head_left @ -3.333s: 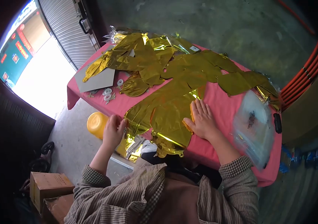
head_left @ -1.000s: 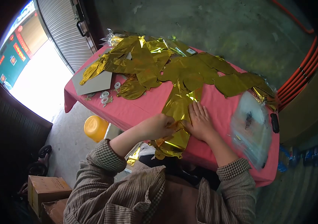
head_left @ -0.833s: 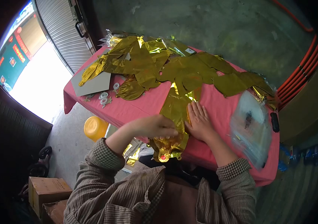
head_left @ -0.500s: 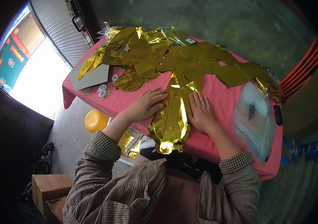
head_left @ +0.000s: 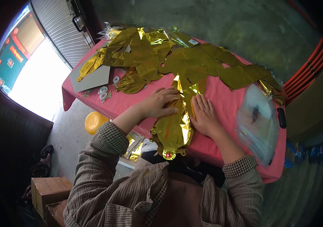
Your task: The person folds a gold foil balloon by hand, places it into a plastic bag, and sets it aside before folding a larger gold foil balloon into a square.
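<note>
A gold foil piece [head_left: 173, 130] lies flat on the pink cloth [head_left: 222, 145], its lower end at the table's near edge. My left hand [head_left: 161, 103] rests on the left side of this foil, fingers extended and pointing right. Along the foil's right edge lies my right hand [head_left: 204, 113], flat with its fingers pointing away from me. Neither hand grips anything. Beyond my hands, more flat gold foil shapes [head_left: 191, 62] spread across the table, overlapping one another.
A grey board [head_left: 89, 78] and rolls of white ribbon [head_left: 103, 92] lie at the left. Clear plastic bags [head_left: 258, 121] and a black object [head_left: 281, 117] are at the right. A yellow bowl [head_left: 95, 122] and cardboard box [head_left: 49, 193] stand on the floor.
My left hand has slid right, further onto the foil piece. My right hand has stayed nearly in place. The foil's near part looks flatter.
</note>
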The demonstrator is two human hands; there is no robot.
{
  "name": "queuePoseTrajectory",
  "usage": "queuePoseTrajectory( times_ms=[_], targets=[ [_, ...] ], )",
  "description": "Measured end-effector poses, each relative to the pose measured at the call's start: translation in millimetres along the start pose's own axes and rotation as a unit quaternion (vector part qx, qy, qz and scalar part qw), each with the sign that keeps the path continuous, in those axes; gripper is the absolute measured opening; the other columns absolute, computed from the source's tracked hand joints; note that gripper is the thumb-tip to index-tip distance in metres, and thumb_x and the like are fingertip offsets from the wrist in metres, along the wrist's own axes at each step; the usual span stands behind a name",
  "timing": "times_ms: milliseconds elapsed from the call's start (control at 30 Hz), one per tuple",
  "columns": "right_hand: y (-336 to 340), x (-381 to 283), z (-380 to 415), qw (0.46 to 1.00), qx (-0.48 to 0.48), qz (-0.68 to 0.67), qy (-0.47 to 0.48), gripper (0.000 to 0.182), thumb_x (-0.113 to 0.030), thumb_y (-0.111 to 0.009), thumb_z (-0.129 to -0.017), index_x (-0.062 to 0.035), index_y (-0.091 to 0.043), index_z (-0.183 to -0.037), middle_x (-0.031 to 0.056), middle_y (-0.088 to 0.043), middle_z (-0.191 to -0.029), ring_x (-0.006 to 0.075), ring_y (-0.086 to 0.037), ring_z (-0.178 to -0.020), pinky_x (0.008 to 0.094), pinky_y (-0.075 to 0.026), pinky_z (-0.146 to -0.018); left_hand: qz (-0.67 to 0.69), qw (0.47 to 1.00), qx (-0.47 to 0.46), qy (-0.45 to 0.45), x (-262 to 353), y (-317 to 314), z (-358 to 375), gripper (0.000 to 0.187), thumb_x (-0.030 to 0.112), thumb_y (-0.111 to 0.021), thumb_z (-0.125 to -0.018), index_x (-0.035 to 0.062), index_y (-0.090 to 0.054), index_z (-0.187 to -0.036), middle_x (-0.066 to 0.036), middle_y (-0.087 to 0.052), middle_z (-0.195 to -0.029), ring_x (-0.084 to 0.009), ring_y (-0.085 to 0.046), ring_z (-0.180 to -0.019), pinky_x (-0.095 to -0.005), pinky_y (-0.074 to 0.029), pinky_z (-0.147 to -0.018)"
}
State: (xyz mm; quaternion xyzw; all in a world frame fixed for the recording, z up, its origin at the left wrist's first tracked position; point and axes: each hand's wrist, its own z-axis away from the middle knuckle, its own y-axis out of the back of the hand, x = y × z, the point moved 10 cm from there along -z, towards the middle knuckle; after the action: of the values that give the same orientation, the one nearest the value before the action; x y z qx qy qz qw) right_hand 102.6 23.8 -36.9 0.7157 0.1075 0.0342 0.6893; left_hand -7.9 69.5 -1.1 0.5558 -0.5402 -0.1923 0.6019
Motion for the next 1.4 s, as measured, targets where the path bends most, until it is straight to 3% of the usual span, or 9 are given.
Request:
queuePoseTrajectory(
  times_ms=[300,500,567,733,833,1133,1200,1400],
  targets=[
    [-1,0,0,1.000,-0.003,-0.006,0.001,0.065,-0.035,-0.040,-0.090,-0.0012,-0.017,-0.141,0.0182,-0.016,-0.147,0.0291,-0.012,-0.137,0.0421,-0.007,-0.111,-0.045,0.998,-0.024,-0.026,0,-11,-11,0.062,0.044,-0.055,-0.084,0.0074,-0.040,-0.132,-0.022,-0.035,-0.137,-0.0371,-0.028,-0.130,-0.0470,-0.019,-0.108],
    [-2,2,0,1.000,0.000,-0.008,0.001,0.065,-0.039,-0.038,-0.091,-0.0026,-0.018,-0.141,0.0179,-0.017,-0.147,0.0287,-0.013,-0.137,0.0416,-0.007,-0.111,-0.075,0.996,-0.037,-0.033,-3,-18,-7,0.068,0.047,-0.055,-0.082,0.0096,-0.036,-0.135,-0.019,-0.031,-0.140,-0.0351,-0.025,-0.132,-0.0470,-0.017,-0.109],
    [-4,4,-1,0.999,0.007,-0.038,-0.001,0.065,-0.041,-0.037,-0.091,-0.0028,-0.019,-0.141,0.0181,-0.018,-0.146,0.0288,-0.013,-0.137,0.0417,-0.007,-0.111,-0.102,0.993,-0.008,-0.052,-2,-15,-6,0.074,0.056,-0.056,-0.077,0.0105,-0.039,-0.133,-0.016,-0.034,-0.139,-0.0308,-0.026,-0.132,-0.0478,-0.019,-0.108],
    [1,4,-1,0.997,0.015,-0.078,-0.006,0.068,-0.048,-0.034,-0.091,-0.0032,-0.021,-0.140,0.0190,-0.019,-0.146,0.0299,-0.014,-0.137,0.0422,-0.008,-0.111,-0.092,0.994,-0.025,-0.045,1,-14,-5,0.076,0.054,-0.057,-0.078,0.0098,-0.035,-0.135,-0.017,-0.031,-0.141,-0.0316,-0.024,-0.133,-0.0476,-0.017,-0.108],
    [3,-1,1,1.000,0.018,-0.020,0.003,0.069,-0.051,-0.031,-0.091,-0.0036,-0.020,-0.141,0.0193,-0.018,-0.146,0.0308,-0.014,-0.137,0.0428,-0.008,-0.110,-0.063,0.997,-0.032,-0.040,1,-14,-6,0.077,0.053,-0.057,-0.078,0.0095,-0.033,-0.137,-0.017,-0.030,-0.141,-0.0328,-0.023,-0.133,-0.0475,-0.016,-0.109],
    [0,1,0,0.997,-0.026,-0.079,-0.001,0.073,-0.053,-0.036,-0.089,-0.0038,-0.019,-0.141,0.0197,-0.016,-0.147,0.0310,-0.011,-0.137,0.0436,-0.006,-0.110,-0.077,0.996,-0.034,-0.037,1,-14,-7,0.080,0.055,-0.059,-0.076,0.0090,-0.034,-0.136,-0.017,-0.031,-0.141,-0.0332,-0.023,-0.133,-0.0475,-0.016,-0.109],
    [1,0,0,0.999,-0.021,-0.032,0.003,0.075,-0.053,-0.038,-0.088,-0.0040,-0.018,-0.142,0.0196,-0.015,-0.147,0.0305,-0.010,-0.138,0.0433,-0.005,-0.110,-0.073,0.996,-0.034,-0.031,-1,-15,-6,0.081,0.056,-0.060,-0.075,0.0090,-0.034,-0.136,-0.017,-0.031,-0.141,-0.0334,-0.022,-0.134,-0.0477,-0.016,-0.109],
    [0,0,-2,0.999,-0.020,-0.028,0.006,0.077,-0.054,-0.039,-0.087,-0.0038,-0.017,-0.142,0.0199,-0.015,-0.147,0.0304,-0.009,-0.138,0.0433,-0.006,-0.110,-0.067,0.996,0.026,-0.046,15,3,3,0.080,0.051,-0.064,-0.073,0.0091,-0.036,-0.135,-0.017,-0.030,-0.141,-0.0344,-0.022,-0.134,-0.0480,-0.018,-0.108]
  ],
)
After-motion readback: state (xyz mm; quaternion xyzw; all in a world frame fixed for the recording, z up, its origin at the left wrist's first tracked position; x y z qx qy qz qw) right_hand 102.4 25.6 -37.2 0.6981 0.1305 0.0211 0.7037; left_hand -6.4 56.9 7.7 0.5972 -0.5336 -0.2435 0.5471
